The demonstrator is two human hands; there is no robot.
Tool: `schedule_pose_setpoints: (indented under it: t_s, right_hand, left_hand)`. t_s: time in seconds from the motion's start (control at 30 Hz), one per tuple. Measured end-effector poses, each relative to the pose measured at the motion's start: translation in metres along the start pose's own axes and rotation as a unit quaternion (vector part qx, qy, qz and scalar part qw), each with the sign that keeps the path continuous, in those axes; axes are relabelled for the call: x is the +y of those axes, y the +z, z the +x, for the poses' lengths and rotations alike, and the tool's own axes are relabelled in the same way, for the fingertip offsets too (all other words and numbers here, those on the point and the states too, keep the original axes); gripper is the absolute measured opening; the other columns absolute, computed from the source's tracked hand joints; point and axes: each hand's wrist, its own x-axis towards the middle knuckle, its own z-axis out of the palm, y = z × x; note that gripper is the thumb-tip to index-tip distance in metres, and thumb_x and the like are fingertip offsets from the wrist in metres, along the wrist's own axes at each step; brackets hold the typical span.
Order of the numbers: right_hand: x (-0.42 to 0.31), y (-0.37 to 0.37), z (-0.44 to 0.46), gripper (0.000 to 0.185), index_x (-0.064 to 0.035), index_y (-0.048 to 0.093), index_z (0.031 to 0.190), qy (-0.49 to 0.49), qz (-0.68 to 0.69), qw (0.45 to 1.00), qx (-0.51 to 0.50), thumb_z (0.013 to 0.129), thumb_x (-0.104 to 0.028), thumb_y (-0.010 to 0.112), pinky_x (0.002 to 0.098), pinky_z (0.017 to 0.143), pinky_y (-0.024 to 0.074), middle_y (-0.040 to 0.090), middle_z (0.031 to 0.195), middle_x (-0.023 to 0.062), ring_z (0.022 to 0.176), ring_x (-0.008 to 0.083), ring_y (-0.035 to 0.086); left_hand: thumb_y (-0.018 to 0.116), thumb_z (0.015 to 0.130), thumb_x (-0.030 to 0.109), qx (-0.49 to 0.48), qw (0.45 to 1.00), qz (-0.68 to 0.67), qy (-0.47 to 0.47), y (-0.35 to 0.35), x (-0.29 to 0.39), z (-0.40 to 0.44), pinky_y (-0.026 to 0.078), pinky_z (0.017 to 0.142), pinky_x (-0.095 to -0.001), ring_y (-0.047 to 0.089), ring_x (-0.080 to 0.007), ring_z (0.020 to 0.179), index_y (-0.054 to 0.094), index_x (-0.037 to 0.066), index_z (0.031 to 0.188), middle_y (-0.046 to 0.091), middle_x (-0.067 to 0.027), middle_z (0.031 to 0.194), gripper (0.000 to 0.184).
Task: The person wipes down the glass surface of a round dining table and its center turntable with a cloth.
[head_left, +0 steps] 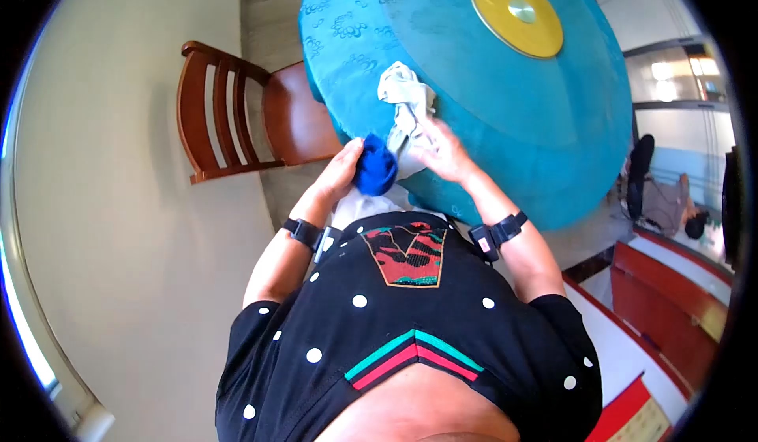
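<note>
A bundled dark blue cloth (374, 165) is gripped in my left hand (343, 169), just off the near edge of the round table (489, 165). White, crumpled fabric (408, 98) lies on the teal tablecloth and trails down toward my body. My right hand (444, 154) is at the lower part of this white fabric, with its fingers closed around a fold of it. The blue cloth and my right hand are a short way apart. More white fabric (371, 203) hangs at my waist below both hands.
A brown wooden chair (296, 114) stands at the table's left side, beside a plain wall (142, 205). A yellow disc with a silver centre (517, 15) sits on the glass turntable. Red panelled furniture (663, 300) is at the lower right.
</note>
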Motion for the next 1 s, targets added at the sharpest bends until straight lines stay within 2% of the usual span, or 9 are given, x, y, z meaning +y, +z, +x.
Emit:
schedule_pose_setpoints:
  t_s: [0.03, 0.13, 0.23, 0.43, 0.7, 0.83, 0.9, 0.93, 1.0]
  right_hand:
    - [-0.015, 0.009, -0.003, 0.090, -0.0053, 0.023, 0.150, 0.055, 0.204, 0.973, -0.093, 0.082, -0.032, 0.075, 0.0404, 0.110, 0.0334, 0.029, 0.150, 0.0221, 0.136, 0.0331, 0.035]
    - [-0.014, 0.036, 0.003, 0.083, -0.0039, 0.030, 0.147, 0.041, 0.163, 0.985, -0.037, 0.082, -0.027, 0.075, 0.0360, 0.105, 0.0394, 0.044, 0.140, 0.0153, 0.124, 0.0229, 0.047]
    - [-0.007, 0.039, -0.004, 0.054, -0.0029, 0.050, 0.132, 0.133, 0.348, 0.927, 0.052, 0.083, -0.014, 0.071, 0.0329, 0.095, 0.0475, 0.058, 0.120, 0.0106, 0.108, 0.0176, 0.057]
    - [-0.007, 0.024, -0.101, 0.053, 0.0001, 0.045, 0.134, 0.193, 0.441, 0.825, 0.296, 0.086, -0.007, 0.065, 0.0387, 0.095, 0.0492, 0.057, 0.124, 0.0133, 0.110, 0.0243, 0.059]
    - [0.006, 0.088, -0.240, 0.045, -0.0040, 0.050, 0.123, 0.360, 0.412, 0.637, 0.543, 0.082, -0.016, 0.067, 0.0403, 0.080, 0.0540, 0.060, 0.111, 0.0129, 0.098, 0.0253, 0.062]
    - [0.027, 0.136, -0.291, 0.043, -0.0057, 0.054, 0.120, 0.456, 0.337, 0.614, 0.549, 0.083, -0.023, 0.067, 0.0382, 0.078, 0.0512, 0.059, 0.110, 0.0129, 0.098, 0.0292, 0.061]
    - [0.113, 0.204, -0.370, 0.043, -0.0021, 0.058, 0.115, 0.443, -0.206, 0.799, 0.351, 0.083, -0.029, 0.067, 0.0368, 0.081, 0.0484, 0.061, 0.106, 0.0129, 0.096, 0.0269, 0.059]
    - [0.105, 0.204, -0.362, 0.043, -0.0021, 0.058, 0.115, 0.443, -0.204, 0.800, 0.350, 0.083, -0.029, 0.067, 0.0368, 0.081, 0.0484, 0.061, 0.106, 0.0129, 0.096, 0.0269, 0.059]
    - [0.082, 0.201, -0.343, 0.044, 0.0021, 0.060, 0.111, 0.531, 0.210, 0.630, 0.527, 0.081, -0.030, 0.069, 0.0346, 0.084, 0.0463, 0.063, 0.101, 0.0133, 0.092, 0.0240, 0.059]
  left_hand:
    - [0.039, 0.103, 0.039, -0.064, 0.996, -0.049, -0.043, -0.003, 0.003, 0.009, 0.043, 0.099, -0.0327, 0.052, -0.0155, 0.113, 0.042, 0.006, 0.136, 0.052, -0.0057, 0.126, 0.047]
    - [0.037, 0.102, 0.044, -0.195, 0.971, -0.072, -0.121, 0.013, 0.027, 0.022, 0.045, 0.099, -0.0418, 0.048, -0.0234, 0.123, 0.033, 0.010, 0.145, 0.043, -0.0096, 0.140, 0.054]
    - [0.044, 0.097, 0.055, -0.213, 0.949, 0.170, -0.157, 0.015, 0.058, 0.036, 0.049, 0.092, -0.0415, 0.050, -0.0261, 0.123, 0.031, 0.011, 0.146, 0.043, -0.0124, 0.141, 0.068]
    - [0.076, 0.074, 0.049, -0.030, 0.727, 0.625, 0.282, 0.013, 0.055, 0.118, 0.037, 0.102, -0.0558, 0.037, -0.0429, 0.132, 0.045, 0.017, 0.140, 0.035, -0.0271, 0.144, 0.079]
    - [0.070, 0.068, 0.062, -0.114, 0.470, 0.842, 0.241, 0.063, 0.041, 0.153, 0.016, 0.108, -0.0669, 0.010, -0.0453, 0.143, 0.052, 0.020, 0.134, 0.020, -0.0206, 0.155, 0.080]
    - [0.074, 0.069, 0.036, -0.196, 0.456, 0.778, 0.385, 0.009, 0.002, 0.164, 0.033, 0.106, -0.0517, 0.030, -0.0405, 0.135, 0.061, 0.015, 0.118, 0.039, -0.0172, 0.144, 0.055]
    - [0.074, 0.069, 0.025, -0.245, 0.444, 0.733, 0.454, -0.019, 0.018, 0.163, 0.039, 0.104, -0.0462, 0.040, -0.0377, 0.130, 0.063, 0.013, 0.113, 0.046, -0.0158, 0.137, 0.047]
    - [0.073, 0.066, 0.015, -0.228, 0.513, 0.692, 0.454, -0.031, 0.033, 0.161, 0.041, 0.102, -0.0427, 0.045, -0.0361, 0.125, 0.062, 0.010, 0.110, 0.051, -0.0154, 0.131, 0.046]
    - [0.072, 0.062, 0.001, -0.165, 0.731, 0.575, 0.328, -0.050, 0.078, 0.160, 0.044, 0.101, -0.0401, 0.050, -0.0356, 0.119, 0.061, 0.007, 0.109, 0.056, -0.0156, 0.125, 0.048]
